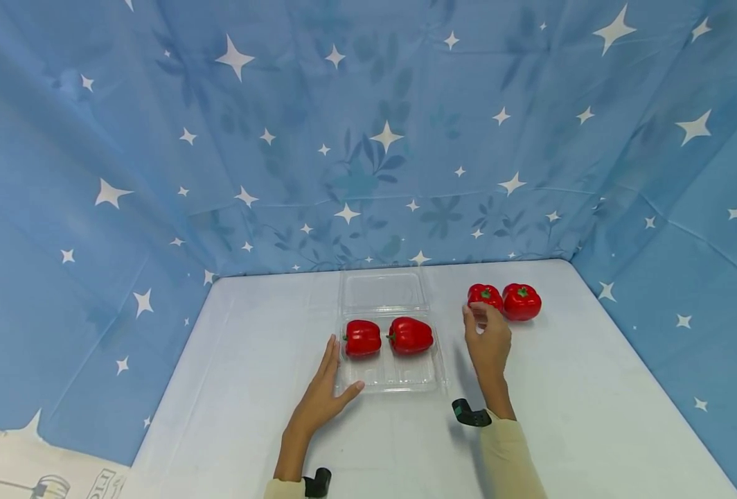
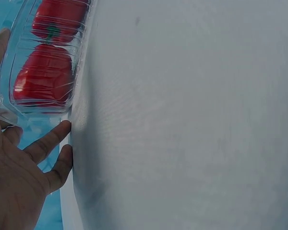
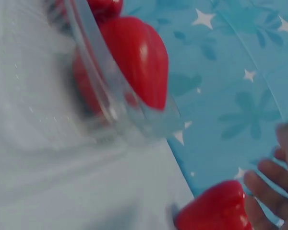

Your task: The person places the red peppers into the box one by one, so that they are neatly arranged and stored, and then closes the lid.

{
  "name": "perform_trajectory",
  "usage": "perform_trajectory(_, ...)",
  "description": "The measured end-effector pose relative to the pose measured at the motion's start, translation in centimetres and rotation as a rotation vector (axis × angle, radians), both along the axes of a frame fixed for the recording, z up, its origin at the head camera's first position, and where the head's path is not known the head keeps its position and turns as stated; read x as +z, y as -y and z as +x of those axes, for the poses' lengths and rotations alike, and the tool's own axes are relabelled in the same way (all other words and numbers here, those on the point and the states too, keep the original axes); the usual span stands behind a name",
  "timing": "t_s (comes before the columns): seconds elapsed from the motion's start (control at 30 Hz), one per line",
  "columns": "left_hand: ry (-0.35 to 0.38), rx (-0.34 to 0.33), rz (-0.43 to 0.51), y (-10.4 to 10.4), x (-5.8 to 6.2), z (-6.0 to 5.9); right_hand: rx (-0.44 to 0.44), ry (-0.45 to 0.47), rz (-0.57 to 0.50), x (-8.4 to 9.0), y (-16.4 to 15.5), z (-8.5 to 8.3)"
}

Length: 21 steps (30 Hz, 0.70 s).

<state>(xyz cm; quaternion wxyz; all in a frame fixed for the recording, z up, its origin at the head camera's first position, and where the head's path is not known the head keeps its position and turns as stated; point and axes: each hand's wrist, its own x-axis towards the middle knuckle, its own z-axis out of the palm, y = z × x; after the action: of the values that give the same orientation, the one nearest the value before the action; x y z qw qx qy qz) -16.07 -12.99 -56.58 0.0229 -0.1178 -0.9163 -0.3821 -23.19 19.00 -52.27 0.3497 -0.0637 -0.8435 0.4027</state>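
Observation:
A clear plastic clamshell box (image 1: pixel 377 387) stands on the table, its lid (image 1: pixel 384 290) folded back. Two red bell peppers lie on their sides in its far half, a left one (image 1: pixel 363 338) and a right one (image 1: pixel 411 335). My left hand (image 1: pixel 320 402) is at the box's left side, fingers straight along the wall and thumb over the near left corner. To the right of the box, my right hand (image 1: pixel 490 339) reaches to a third bell pepper (image 1: pixel 484 294), fingertips right at its near side. In the right wrist view those fingers (image 3: pixel 273 191) are loosely bent and parted beside the pepper (image 3: pixel 216 208).
Another red bell pepper (image 1: pixel 521 302) sits just right of the third one, green stem up. A white cloth covers the table (image 1: pixel 256 333). Blue star-patterned curtain (image 1: pixel 356 173) rises behind the table's far edge and along both sides.

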Motion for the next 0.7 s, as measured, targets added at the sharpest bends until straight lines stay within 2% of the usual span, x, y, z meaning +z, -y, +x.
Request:
perform_trajectory(0.17,0.01,0.006,-0.002,0.1,-0.1,0.0,-0.236,0.015,-0.098,-0.2,-2.1,-0.2)
perform_trajectory(0.3,0.004,0.001,0.002,0.1,-0.2,0.1,-0.328,0.096,-0.125,-0.5,-3.8,-0.4)
perform_trajectory(0.4,-0.008,-0.005,0.003,0.1,-0.2,0.2,-0.324,0.177,-0.11,-1.0,-4.9,-0.5)
perform_trajectory(0.7,-0.021,0.0,0.002,0.0,-0.2,0.1,-0.176,0.401,0.011,-1.3,-7.1,-1.9)
